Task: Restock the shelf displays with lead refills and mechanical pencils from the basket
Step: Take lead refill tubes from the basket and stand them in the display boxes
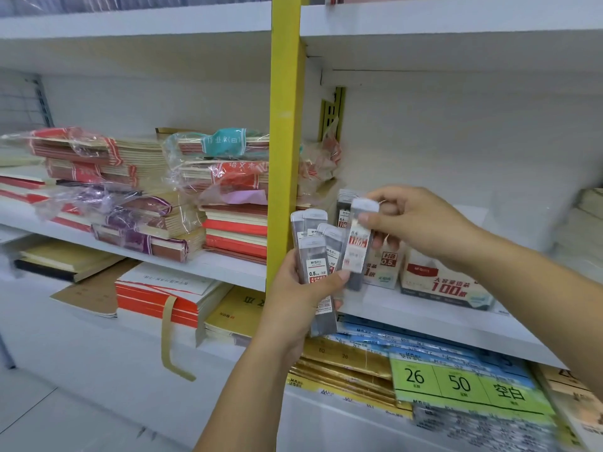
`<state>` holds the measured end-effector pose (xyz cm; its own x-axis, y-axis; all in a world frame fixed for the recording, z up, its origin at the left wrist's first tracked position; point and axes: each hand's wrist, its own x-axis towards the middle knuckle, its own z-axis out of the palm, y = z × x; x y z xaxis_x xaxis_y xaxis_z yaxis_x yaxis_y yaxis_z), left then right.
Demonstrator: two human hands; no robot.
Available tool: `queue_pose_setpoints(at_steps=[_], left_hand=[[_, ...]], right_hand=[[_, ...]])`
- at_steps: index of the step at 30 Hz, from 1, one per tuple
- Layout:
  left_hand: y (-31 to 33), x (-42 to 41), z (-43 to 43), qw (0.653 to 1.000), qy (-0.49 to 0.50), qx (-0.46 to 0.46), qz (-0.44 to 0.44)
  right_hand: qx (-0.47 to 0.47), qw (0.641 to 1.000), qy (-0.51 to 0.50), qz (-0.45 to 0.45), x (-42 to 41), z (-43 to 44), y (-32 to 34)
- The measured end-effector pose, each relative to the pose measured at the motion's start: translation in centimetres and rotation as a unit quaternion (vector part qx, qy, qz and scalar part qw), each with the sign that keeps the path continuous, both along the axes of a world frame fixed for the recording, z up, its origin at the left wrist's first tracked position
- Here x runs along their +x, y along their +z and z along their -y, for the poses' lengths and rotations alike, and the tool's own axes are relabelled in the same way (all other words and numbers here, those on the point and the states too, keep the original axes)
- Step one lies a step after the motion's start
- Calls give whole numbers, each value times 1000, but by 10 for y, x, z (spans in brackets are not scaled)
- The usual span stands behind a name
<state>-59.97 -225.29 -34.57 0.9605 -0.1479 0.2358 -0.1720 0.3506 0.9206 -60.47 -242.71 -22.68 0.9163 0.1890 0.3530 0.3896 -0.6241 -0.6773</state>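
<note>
Several refills (313, 265) clutched in left hand (293, 308) | right hand (421, 223) pinches single refill (359, 252) | apparently refill boxes (447, 285) behind

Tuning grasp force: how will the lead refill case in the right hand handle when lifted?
Probably stiff: the lead refill case keeps a straight, boxy shape while pinched by the right hand. Likely light, since the left hand holds several other cases at once. Its glossy plastic may be slippery; those sit fanned unevenly.
</note>
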Motion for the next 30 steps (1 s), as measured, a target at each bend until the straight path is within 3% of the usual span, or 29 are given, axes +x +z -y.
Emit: queue_pose_setpoints(at_steps=[2,4,17,27,30], left_hand=[[-1,1,-1,1000,17,8,7],[-2,2,-2,999,26,18,12],[-7,9,-4,999,15,25,20],[-8,9,-4,1000,7,11,15],[-7,8,-4,1000,-6,-3,9]], right_hand=[[63,993,-78,63,8,12,11],[70,982,-133,117,17,23,23],[-223,952,-155,143,77,24,8],[-374,881,-221,188,88,21,1],[-360,885,-212,204,73,21,2]])
